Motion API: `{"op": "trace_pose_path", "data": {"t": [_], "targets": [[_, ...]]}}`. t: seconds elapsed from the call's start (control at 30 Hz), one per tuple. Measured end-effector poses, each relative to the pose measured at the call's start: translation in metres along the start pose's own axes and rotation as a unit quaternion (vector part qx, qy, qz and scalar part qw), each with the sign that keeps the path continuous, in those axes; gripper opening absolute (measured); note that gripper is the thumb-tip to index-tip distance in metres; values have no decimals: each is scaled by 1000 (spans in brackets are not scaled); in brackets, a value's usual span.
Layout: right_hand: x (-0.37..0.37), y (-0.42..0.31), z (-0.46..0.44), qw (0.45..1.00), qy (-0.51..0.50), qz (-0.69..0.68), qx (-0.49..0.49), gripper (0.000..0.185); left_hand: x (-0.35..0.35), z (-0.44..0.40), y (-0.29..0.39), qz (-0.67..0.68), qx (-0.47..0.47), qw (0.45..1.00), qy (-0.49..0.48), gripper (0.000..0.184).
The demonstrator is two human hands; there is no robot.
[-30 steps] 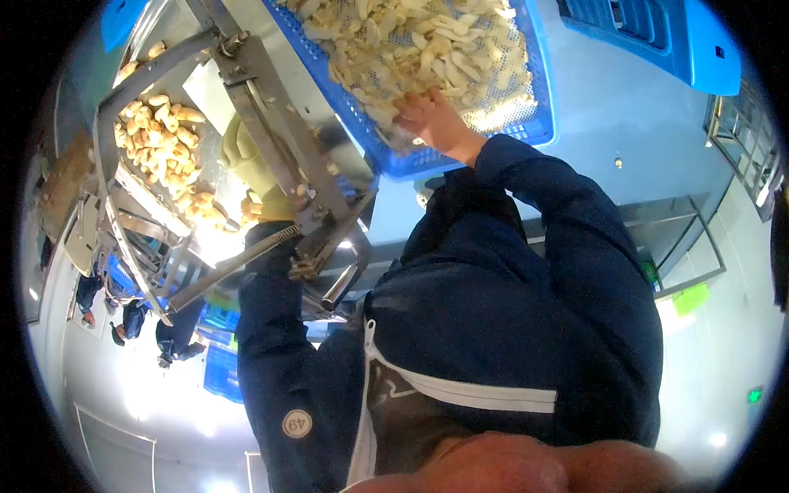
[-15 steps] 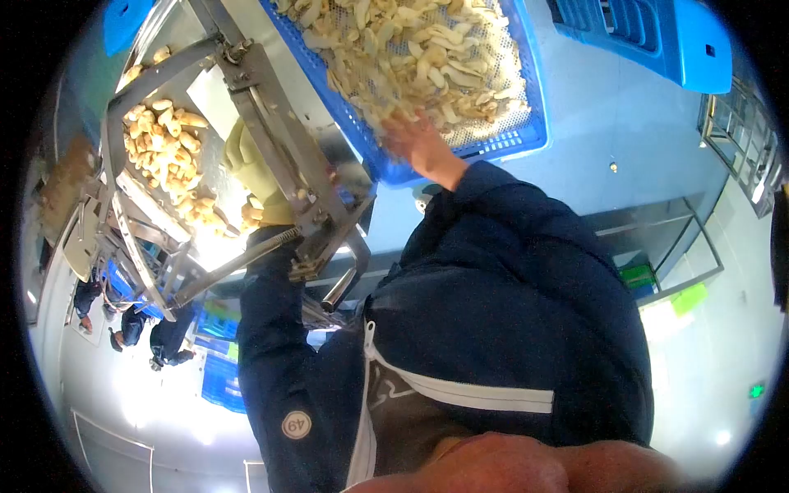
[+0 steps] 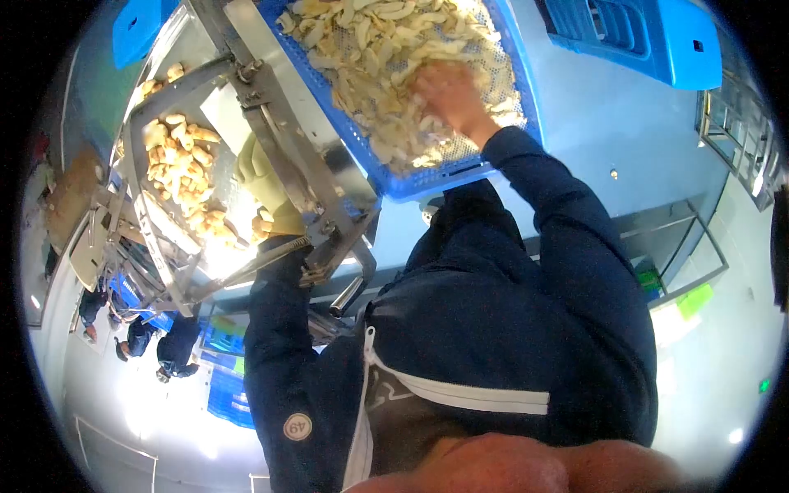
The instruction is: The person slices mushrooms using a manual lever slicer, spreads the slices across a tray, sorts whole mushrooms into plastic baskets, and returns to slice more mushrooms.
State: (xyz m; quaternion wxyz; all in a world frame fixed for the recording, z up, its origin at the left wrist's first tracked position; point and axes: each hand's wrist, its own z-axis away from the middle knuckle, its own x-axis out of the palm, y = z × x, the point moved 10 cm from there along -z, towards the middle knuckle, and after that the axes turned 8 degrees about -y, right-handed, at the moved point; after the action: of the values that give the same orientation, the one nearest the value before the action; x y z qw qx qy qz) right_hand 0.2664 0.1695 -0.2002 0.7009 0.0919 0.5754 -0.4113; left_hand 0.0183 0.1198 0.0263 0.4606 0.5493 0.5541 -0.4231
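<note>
slices [image 3: 386, 34], pale and curved, lie in a meshed blue basket [image 3: 403, 187] under the blurred right hand [image 3: 450, 92]; gloved left hand [image 3: 259, 177] partly behind metal bar [image 3: 288, 152]; cannot tell either's grip.

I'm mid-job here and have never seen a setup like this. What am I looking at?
There is no robot: these are a person's own hands, seen from a camera worn on the head, looking forward and down. The dark jacket is the wearer's.

The left hand, in a glove, is partly hidden by a metal frame; I can't tell what it holds. Beside it, pale brown pieces lie piled on a metal surface.

The bare right hand is over pale slices in a blue tray. It is blurred, so any grip is unclear.
</note>
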Motion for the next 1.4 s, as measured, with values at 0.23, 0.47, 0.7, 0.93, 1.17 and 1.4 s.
{"op": "trace_pose_path", "data": {"t": [0.23, 0.47, 0.7, 0.93, 1.17, 1.4], "targets": [[-22, 54, 43, 989, 17, -18, 145, 54, 5, 6, -11, 33, -37, 998, -26, 31], [-65, 84, -6, 985, 158, -47, 59, 44, -11, -5, 5, 83, -52, 994, -45, 35], [-79, 87, 24, 980, 86, -99, 150, 59, -48, -26, -1, 120, -84, 989, -3, 26], [-63, 115, 47, 955, 42, -273, 108, 36, -41, -8, -15, 143, -109, 983, 32, 28], [-196, -90, 110, 811, -29, -584, -25, 20, -30, 6, -14, 128, -105, 986, -4, 28], [-207, -247, 163, 770, -223, -597, -20, 34, -44, 12, -10, 119, -104, 987, 3, 26]]}}
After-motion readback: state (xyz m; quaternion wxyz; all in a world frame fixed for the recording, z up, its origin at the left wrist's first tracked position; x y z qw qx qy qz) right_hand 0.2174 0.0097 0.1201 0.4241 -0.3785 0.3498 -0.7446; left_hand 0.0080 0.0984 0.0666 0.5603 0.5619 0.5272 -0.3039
